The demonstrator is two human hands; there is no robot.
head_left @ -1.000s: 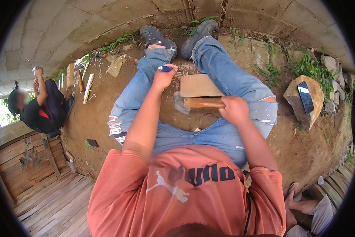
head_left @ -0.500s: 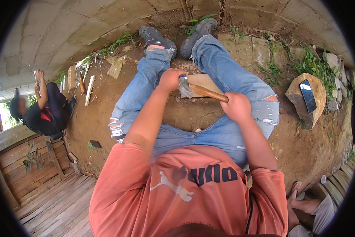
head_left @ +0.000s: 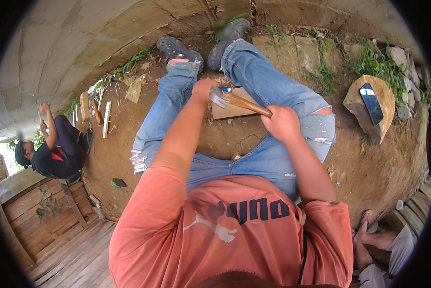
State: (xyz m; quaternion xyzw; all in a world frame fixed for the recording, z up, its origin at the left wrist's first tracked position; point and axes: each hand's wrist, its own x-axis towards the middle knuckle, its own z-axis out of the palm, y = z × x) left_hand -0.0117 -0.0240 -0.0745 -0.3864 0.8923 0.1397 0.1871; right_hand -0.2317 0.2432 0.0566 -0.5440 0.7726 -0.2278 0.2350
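Head view: hammer (head_left: 247, 103), judged stiff and head-heavy, is suitably held at handle-end by curled right grip (head_left: 282, 124), blue tool (head_left: 227, 89) by curled left grip (head_left: 205, 90).

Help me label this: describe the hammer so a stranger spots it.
At the blue jeans' right leg, find the right hand. It grips the hammer, which, unlike the tan board behind it, has a wooden handle and grey metal head.

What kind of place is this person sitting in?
It looks like an outdoor yard, perhaps next to a building. You can tell from the bare dirt ground, the big grey-brown wall and the green weeds growing out of the earth.
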